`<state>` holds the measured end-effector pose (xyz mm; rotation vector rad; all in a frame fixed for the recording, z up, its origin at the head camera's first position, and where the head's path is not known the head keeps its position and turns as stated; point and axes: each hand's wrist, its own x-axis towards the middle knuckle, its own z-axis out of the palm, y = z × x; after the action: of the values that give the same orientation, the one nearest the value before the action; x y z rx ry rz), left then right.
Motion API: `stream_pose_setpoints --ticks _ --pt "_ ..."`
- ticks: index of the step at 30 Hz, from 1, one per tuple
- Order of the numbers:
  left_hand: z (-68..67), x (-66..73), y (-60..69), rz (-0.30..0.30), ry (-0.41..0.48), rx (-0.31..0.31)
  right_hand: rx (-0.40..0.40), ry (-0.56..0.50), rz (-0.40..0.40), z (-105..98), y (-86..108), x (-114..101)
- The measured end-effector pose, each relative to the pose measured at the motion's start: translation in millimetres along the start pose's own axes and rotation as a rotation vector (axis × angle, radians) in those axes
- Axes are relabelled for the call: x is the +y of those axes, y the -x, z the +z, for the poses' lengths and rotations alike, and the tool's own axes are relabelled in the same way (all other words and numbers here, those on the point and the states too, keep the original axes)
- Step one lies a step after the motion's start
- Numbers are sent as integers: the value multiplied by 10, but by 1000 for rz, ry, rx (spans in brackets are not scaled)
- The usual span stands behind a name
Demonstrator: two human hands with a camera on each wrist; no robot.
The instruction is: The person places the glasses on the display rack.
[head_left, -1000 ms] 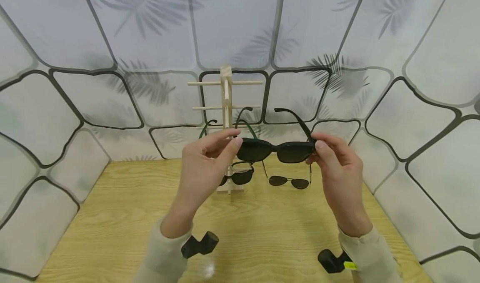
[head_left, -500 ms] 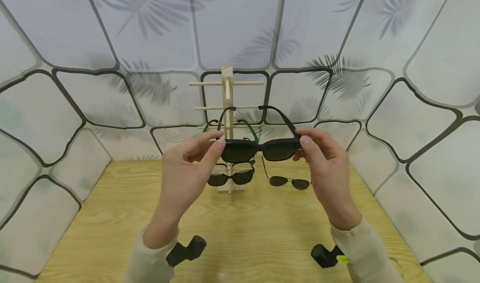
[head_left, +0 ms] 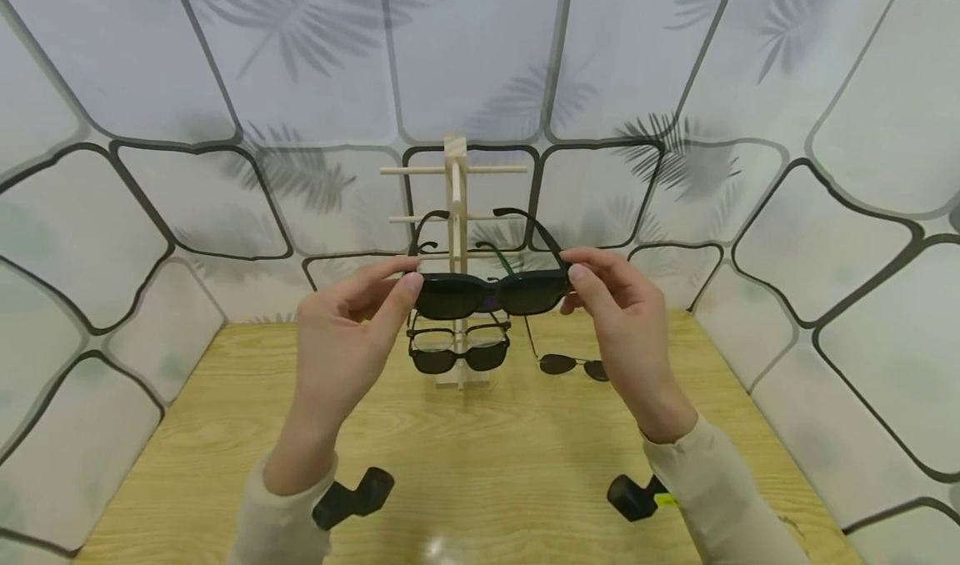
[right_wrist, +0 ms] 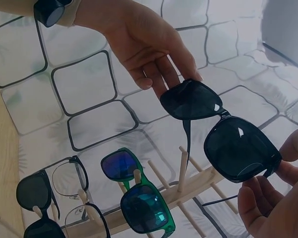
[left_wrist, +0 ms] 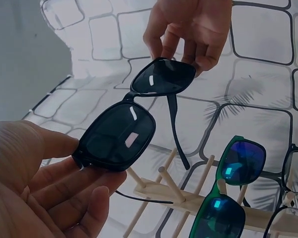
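Black sunglasses (head_left: 453,297) hang level in the air between both hands, lenses facing me and temples unfolded toward the rack. At the left hinge corner, my left hand (head_left: 352,332) pinches the frame between thumb and fingers. My right hand (head_left: 622,323) pinches the opposite corner the same way. Behind them stands a wooden eyewear rack (head_left: 455,190) with thin pegs; its two upper rows of pegs carry no glasses. Lower on it sit green-framed mirrored sunglasses (left_wrist: 243,161), clear-lens glasses (head_left: 435,337) and another pair of dark sunglasses (head_left: 486,357).
Thin-framed aviator sunglasses (head_left: 557,364) lie on the wooden tabletop (head_left: 480,448) right of the rack, partly covered by my right hand. A patterned backdrop (head_left: 315,90) encloses the back and both sides. Black wrist cameras (head_left: 352,498) are strapped at the sleeves.
Both hands have carried the black sunglasses to the left, from the rack's right side to in front of it. The right hand now covers part of the aviators.
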<state>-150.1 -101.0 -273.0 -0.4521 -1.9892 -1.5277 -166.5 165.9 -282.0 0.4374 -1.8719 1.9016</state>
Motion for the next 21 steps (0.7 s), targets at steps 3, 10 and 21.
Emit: stream_pose_setpoints --ticks 3,10,21 --pt "-26 -11 -12 5 -15 6 -15 29 10 21 -15 -10" --pt "-69 -56 -62 -13 -9 17 -50 89 24 68 -56 -30" --pt "-102 -153 -150 -30 -5 9 -76 102 48 120 -134 41"
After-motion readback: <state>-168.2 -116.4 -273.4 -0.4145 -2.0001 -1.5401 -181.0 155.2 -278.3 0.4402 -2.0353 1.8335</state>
